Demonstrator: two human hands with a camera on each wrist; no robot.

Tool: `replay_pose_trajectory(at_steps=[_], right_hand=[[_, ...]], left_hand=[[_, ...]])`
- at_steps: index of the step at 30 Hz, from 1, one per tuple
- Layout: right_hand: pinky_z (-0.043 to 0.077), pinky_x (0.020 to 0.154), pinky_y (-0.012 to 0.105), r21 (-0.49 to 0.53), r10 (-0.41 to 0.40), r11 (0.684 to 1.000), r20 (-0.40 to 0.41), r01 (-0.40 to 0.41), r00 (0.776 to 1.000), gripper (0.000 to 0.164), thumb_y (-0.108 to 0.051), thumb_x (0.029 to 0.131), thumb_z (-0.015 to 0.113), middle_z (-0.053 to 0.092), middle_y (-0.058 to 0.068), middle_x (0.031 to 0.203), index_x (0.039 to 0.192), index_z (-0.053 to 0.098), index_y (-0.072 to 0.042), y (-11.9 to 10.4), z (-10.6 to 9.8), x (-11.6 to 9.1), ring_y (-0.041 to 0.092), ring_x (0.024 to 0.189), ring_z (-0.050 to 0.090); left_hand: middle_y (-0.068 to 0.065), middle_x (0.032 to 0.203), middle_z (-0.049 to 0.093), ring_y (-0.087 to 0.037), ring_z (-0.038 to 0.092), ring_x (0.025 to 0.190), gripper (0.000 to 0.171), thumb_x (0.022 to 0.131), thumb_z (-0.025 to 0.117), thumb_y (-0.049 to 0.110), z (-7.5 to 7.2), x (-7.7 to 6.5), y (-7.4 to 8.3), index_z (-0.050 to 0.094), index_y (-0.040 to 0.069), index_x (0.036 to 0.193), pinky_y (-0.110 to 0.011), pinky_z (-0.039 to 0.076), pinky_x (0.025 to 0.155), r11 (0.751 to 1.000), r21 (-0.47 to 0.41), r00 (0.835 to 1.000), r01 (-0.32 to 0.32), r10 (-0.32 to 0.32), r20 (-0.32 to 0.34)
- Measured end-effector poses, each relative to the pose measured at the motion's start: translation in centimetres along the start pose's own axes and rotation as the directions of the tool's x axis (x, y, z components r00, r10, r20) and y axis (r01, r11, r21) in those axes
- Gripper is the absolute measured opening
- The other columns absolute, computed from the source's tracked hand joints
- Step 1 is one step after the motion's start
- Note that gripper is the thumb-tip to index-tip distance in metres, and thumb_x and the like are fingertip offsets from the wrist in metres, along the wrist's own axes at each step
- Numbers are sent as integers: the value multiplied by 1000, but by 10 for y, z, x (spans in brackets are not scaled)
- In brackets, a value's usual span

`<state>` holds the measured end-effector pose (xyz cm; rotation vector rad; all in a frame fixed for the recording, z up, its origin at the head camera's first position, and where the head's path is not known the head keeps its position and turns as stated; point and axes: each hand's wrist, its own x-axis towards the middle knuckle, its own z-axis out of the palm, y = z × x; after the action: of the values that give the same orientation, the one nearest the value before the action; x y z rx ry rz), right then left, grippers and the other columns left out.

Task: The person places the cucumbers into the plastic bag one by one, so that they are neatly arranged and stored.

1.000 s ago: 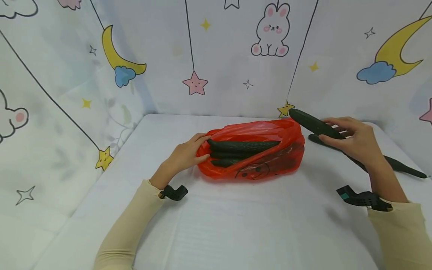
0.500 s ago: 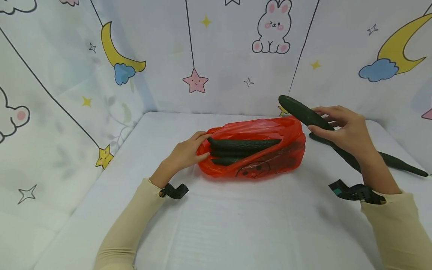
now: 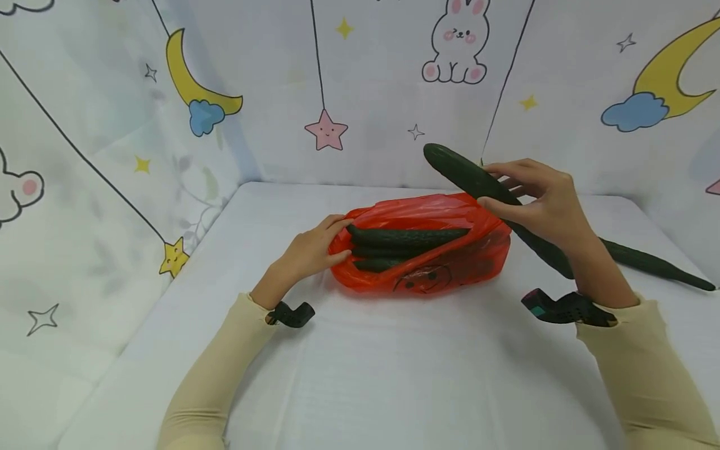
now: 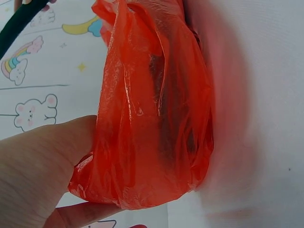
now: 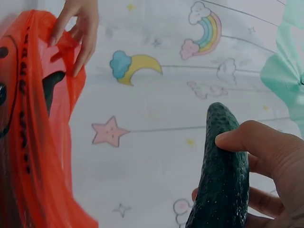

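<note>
My right hand [image 3: 542,197] grips a long dark green cucumber [image 3: 458,167] around its middle. It slants above the right end of a red plastic bag [image 3: 472,265], far tip raised. In the right wrist view the thumb lies along the bumpy cucumber [image 5: 221,175]. My left hand [image 3: 306,253] holds the bag's left end by the rim, thumb in front and fingers at the back. Through the bag's mouth several cucumbers [image 3: 410,237] show, lying side by side. Another cucumber [image 3: 655,262] lies on the table at the right, partly hidden behind the right forearm.
A white cloth covers the table [image 3: 394,369]. Behind it hangs a pale backdrop [image 3: 371,81] printed with moons, stars and a rabbit. Each wrist carries a black camera mount, such as the right one [image 3: 562,307].
My right hand has moved left and up with the cucumber, from the table's right side to over the bag's right end. My left hand has kept its hold on the bag.
</note>
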<state>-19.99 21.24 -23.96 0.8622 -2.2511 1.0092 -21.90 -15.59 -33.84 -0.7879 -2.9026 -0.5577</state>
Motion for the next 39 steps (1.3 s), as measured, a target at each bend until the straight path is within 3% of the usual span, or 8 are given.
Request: replay_pose_trajectory(at_steps=[4, 15, 26, 39], right_hand=[[48, 78, 8, 52, -21, 998, -4, 22, 1000, 49, 10, 72, 76, 62, -23, 105, 119, 69, 0, -9, 9, 8, 0, 88, 61], [52, 79, 14, 190, -69, 979, -11, 70, 998, 47, 11, 74, 75, 66, -12, 104, 119, 68, 1, -33, 33, 25, 7, 87, 65], [56, 75, 21, 351, -139, 927, -3, 131, 990, 44, 13, 73, 73, 69, -4, 103, 116, 68, 4, -51, 56, 44, 16, 84, 66], [58, 79, 29, 443, -270, 855, -63, 269, 961, 46, 13, 72, 75, 69, 12, 106, 117, 66, 7, -71, 82, 53, 21, 87, 69]], left_hand=[[-11, 147, 42, -28, 63, 82, 64, 91, 68, 28, -1, 0, 0, 42, 8, 147, -43, 58, 73, 1000, 4, 1000, -4, 4, 0], [-12, 148, 41, -30, 64, 96, 65, 91, 68, 28, 1, 1, -1, 41, 10, 147, -46, 58, 77, 1000, 4, 1000, 6, -6, 11], [-13, 148, 41, -31, 61, 108, 66, 91, 69, 26, 0, 2, -1, 41, 9, 147, -47, 57, 81, 1000, -10, 1000, 3, -3, 13], [-11, 147, 41, -30, 57, 117, 67, 90, 70, 27, 1, 3, -4, 41, 9, 147, -48, 56, 84, 1000, -29, 1000, -3, 3, 21]])
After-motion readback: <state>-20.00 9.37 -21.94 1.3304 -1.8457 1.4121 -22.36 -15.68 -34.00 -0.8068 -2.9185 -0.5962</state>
